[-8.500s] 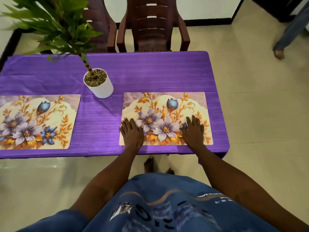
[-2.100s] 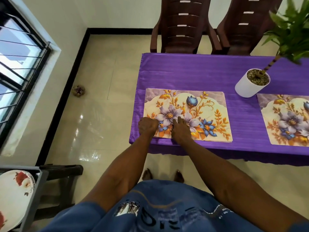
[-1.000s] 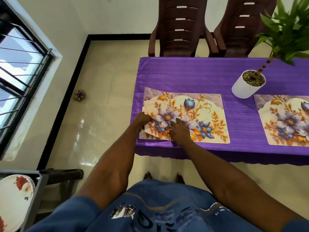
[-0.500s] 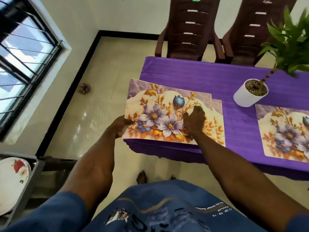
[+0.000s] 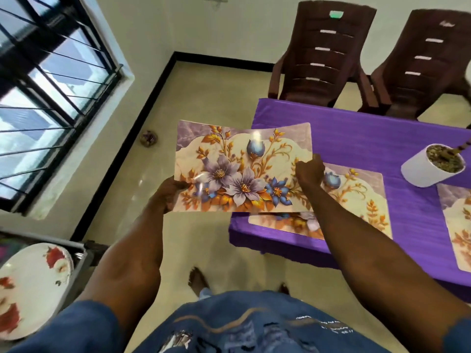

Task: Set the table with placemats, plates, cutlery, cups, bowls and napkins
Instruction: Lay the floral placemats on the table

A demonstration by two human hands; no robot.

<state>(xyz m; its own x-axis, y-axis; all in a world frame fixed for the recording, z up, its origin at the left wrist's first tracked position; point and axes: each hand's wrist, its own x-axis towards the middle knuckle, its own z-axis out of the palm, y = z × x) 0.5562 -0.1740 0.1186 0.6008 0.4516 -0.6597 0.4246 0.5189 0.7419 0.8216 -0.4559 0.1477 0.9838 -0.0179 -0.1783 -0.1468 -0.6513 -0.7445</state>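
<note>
we hold a floral placemat (image 5: 242,169) in the air between our hands, glossy, cream and lilac with purple and blue flowers and gold leaves. our left hand (image 5: 169,192) grips its near left corner and our right hand (image 5: 309,170) pinches its right edge.

We held both arms out in front of us, bare from the short blue sleeves down, elbows bent and forearms angled toward each other. Our left hand (image 5: 170,191) gripped the lower left corner of the raised placemat (image 5: 242,169), thumb on top and the fingers hidden beneath — wrist roughly in line with the forearm. Our right hand (image 5: 309,171) pinched the same mat at its right edge, knuckles toward us, fingers curled over the rim; how they lay on the far side we could not tell. Both hands were well apart, at about the same height.
</note>
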